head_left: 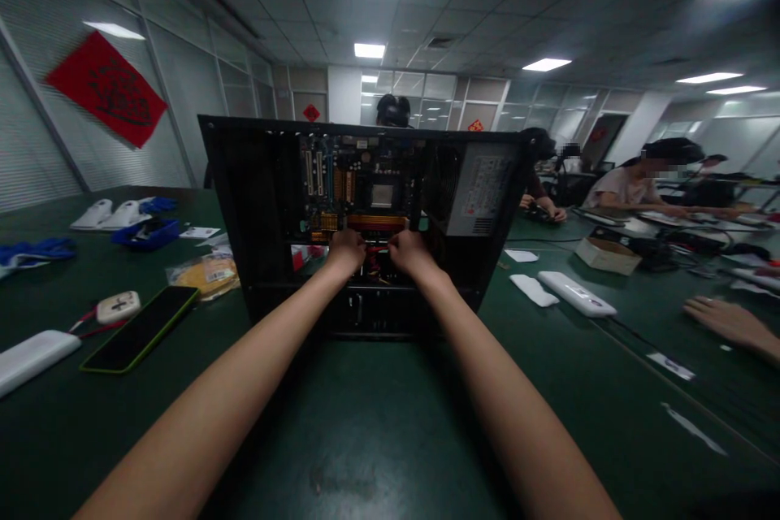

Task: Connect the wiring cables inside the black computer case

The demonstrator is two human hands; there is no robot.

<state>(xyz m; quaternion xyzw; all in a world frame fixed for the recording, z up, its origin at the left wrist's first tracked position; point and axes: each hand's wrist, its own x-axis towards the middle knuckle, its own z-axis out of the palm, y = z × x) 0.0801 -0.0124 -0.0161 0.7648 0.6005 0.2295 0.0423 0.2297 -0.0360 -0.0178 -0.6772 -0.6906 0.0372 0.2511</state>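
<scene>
An open black computer case (366,329) stands on the table in front of me, its motherboard (359,171) facing me. Along the board's lower edge lies a red-and-gold memory module (379,223), level with the slots. My left hand (347,252) is closed at the module's left end, and my right hand (411,250) is closed at its right end. The fingertips are partly hidden by the hands themselves. Above the module sits the silver processor (383,195). A labelled power supply (484,188) fills the case's upper right corner.
Left of the case lie a phone (143,329), a white power bank (36,359), a wrapped yellow item (207,275) and a blue tray (146,233). To the right are a white device (576,293) and a cardboard box (606,254). Another person's hand (731,325) rests at the right.
</scene>
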